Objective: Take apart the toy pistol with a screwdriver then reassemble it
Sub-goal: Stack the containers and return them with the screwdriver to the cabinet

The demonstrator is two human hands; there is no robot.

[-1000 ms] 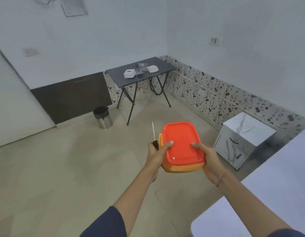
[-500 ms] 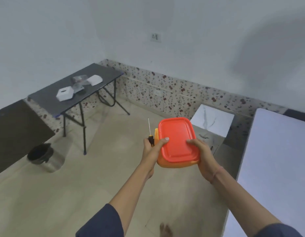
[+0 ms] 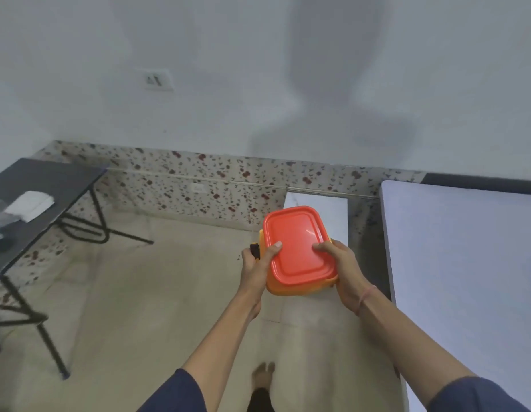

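So you carry the lidded box [image 3: 297, 248] level.
Your left hand [image 3: 255, 270] and right hand [image 3: 346, 272] grip its sides, thumbs on top keeping it closed; the left also pins the screwdriver [image 3: 254, 251].

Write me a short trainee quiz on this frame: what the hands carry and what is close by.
1. True or false: the left hand and right hand carry the orange box with its red lid off.
2. Which hand also holds the screwdriver? A. left B. right C. neither
3. Fill in: the surface at the person's right is a white ____.

Key
1. False: the lid is on, with both thumbs on it.
2. A
3. table
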